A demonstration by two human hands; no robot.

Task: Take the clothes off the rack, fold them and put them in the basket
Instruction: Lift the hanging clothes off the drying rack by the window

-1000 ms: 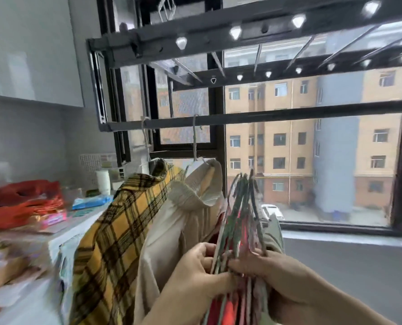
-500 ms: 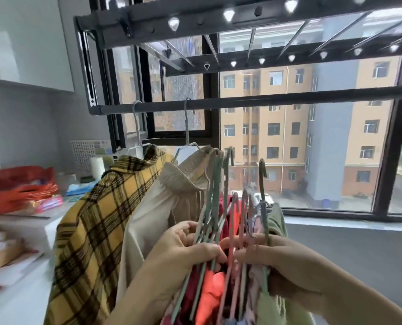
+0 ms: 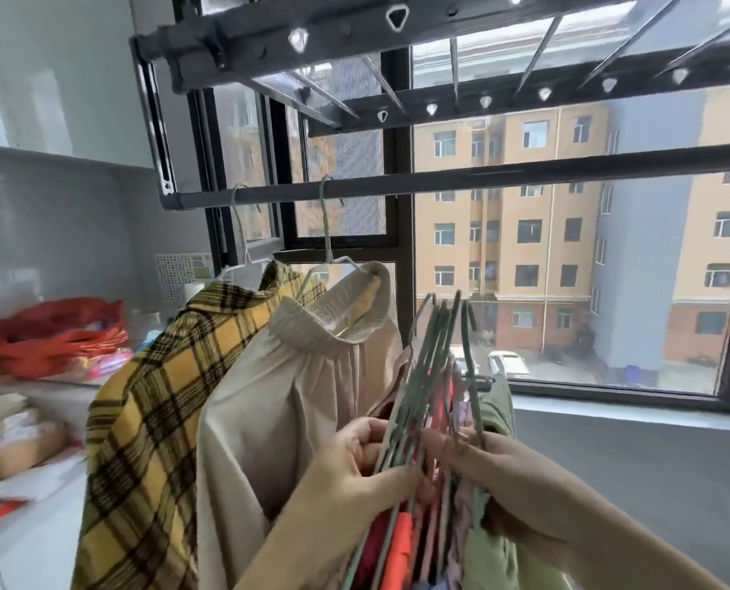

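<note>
A dark metal drying rack [image 3: 461,183] hangs in front of the window. Two garments hang from its lower bar on wire hangers: a yellow plaid shirt [image 3: 150,410] and a beige top [image 3: 286,402]. Below the bar, off the rack, I hold a bunch of several green and pink hangers [image 3: 433,368] with red, orange, pink and green clothes [image 3: 448,542] on them. My left hand [image 3: 350,470] grips the bunch from the left and my right hand [image 3: 482,462] pinches it from the right. No basket is in view.
A white counter [image 3: 35,525] on the left carries a red plastic bag [image 3: 52,334], packets and boxes. A grey windowsill [image 3: 635,453] runs along the right under the window. The rack's upper frame sits close overhead.
The spread hangers in my hands have been drawn back together into a tight bunch. The view has tilted and shifted slightly; both garments stay on the bar.
</note>
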